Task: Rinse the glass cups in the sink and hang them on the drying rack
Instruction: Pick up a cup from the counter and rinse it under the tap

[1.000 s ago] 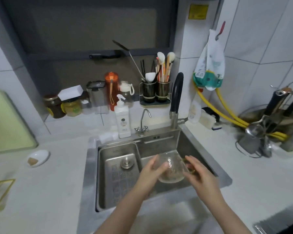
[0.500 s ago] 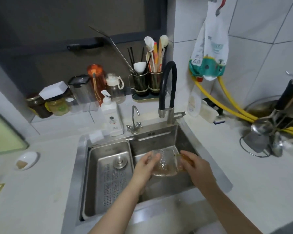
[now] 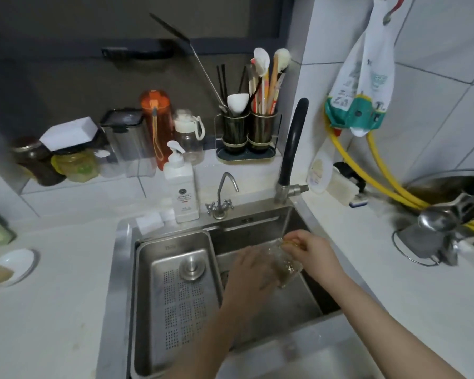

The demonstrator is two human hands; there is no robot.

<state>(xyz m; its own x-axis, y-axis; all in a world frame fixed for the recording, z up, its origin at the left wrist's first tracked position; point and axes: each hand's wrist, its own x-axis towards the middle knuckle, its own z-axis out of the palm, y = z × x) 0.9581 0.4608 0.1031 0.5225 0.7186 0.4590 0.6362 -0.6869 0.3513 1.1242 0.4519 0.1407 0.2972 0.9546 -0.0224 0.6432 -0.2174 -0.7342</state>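
Head view: a clear glass cup with an amber handle (image 3: 286,265) is held low over the right basin of the stainless steel sink (image 3: 260,217), tilted, between both hands. The left hand (image 3: 251,274) wraps the cup's near side with curled fingers. The right hand (image 3: 311,248) pinches the amber part at the cup's far end; exact finger placement is blurred. No water stream is visible from the black gooseneck tap (image 3: 292,149), and no drying rack can be identified in this view.

Risks, as judged: wet glass may slip from either grip and strike the steel basin or the perforated steel drain tray (image 3: 181,294) beside it, chipping the rim. The cup sits near the basin's right wall; a careless turn could knock it. A lift toward the crowded worktop at right risks catching the steel ladles (image 3: 438,217)
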